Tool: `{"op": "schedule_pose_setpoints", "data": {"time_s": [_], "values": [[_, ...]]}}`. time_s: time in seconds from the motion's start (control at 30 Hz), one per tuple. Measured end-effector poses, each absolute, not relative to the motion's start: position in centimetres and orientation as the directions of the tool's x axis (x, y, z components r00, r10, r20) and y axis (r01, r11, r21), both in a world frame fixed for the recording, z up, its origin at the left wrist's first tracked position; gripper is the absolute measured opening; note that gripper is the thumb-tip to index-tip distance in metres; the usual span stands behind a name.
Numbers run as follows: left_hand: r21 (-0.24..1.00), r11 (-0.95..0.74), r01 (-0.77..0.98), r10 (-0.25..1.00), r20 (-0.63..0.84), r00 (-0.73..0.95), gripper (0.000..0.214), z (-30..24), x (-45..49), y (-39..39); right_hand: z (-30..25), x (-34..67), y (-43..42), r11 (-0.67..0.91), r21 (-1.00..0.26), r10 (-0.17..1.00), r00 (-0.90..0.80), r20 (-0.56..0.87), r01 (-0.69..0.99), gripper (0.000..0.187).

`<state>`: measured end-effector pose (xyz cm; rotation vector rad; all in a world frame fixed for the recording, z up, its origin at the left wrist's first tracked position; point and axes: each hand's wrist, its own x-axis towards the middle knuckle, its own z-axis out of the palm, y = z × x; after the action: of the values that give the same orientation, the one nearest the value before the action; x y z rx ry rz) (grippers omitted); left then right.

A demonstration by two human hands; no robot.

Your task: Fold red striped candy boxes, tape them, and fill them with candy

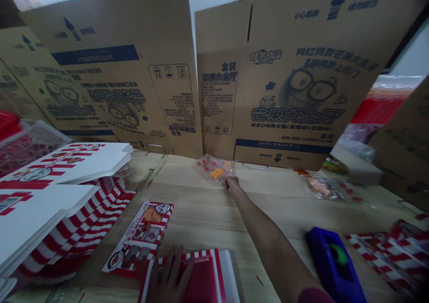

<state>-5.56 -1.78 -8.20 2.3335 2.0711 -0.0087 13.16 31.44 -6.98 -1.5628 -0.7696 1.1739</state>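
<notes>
My right hand (232, 182) reaches far across the wooden table (201, 213) and is closed on the edge of a clear plastic snack bag (214, 168) with orange pieces, close to the cardboard boxes. My left hand (169, 276) lies flat with fingers spread on a red-and-white striped carton (214, 276) at the near edge. A flat printed red-and-white carton (140, 236) lies just left of it.
Large brown cardboard boxes (268, 84) wall off the back. Stacks of flat striped cartons (50, 195) fill the left. A blue tape dispenser (331, 263) sits near right, another snack bag (323, 187) and more striped cartons (389, 254) further right.
</notes>
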Motion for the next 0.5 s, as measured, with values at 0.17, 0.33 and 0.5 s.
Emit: {"op": "schedule_pose_setpoints", "data": {"time_s": [0.17, 0.33, 0.5], "values": [[-0.021, -0.143, 0.989, 0.958, -0.252, 0.134, 0.070, -6.9, -4.6, -1.3, -3.6, 15.8, 28.3, 0.015, -1.000, 0.942, 0.335, 0.023, 0.026, 0.020], [0.045, -0.155, 0.987, 0.971, -0.180, 0.160, 0.078, -7.8, -4.8, -3.3, 4.5, 19.4, 21.6, 0.495, -0.841, 0.819, 0.206, 0.536, 0.219, 0.018], [0.090, -0.136, 0.987, 0.989, -0.047, 0.141, 0.092, -7.0, -5.3, -5.2, 5.6, 18.2, 16.3, 0.679, -0.546, 0.714, -0.265, 0.648, 0.491, 0.016]]}}
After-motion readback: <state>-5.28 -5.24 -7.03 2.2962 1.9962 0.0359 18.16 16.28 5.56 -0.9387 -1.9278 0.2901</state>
